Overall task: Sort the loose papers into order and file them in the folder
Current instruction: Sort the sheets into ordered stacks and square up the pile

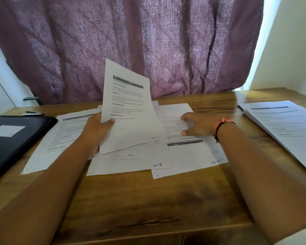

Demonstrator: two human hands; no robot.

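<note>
Both forearms (42,191) reach in from the bottom corners over the wooden table (148,200), and the sorting is in full swing. Up goes the left hand (97,133), gripping a printed sheet (129,106) by its lower left edge and holding it tilted above the table, text facing the person. Its thumb is pressed on the front of the page and the other fingers are hidden behind it; a handwritten page note sits in the bottom right corner, and it looks like a 10, though the writing is small. Over on the other side, the right hand (198,124) lies palm down on an upside-down page (177,112), fingers straight and slightly spread, with an orange and black wristband (223,126) on the wrist. Beneath both hands the loose papers (131,163) lie fanned across the middle of the table, overlapping one another, one of them marked with an 8 near its lower edge. At the far left the black folder (16,137) rests shut on the table, a white label on its cover, its edge touching the leftmost page. Away on the right a separate stack of printed pages (281,124) sits apart from the spread. Behind it all hangs a purple patterned curtain (131,41).
</note>
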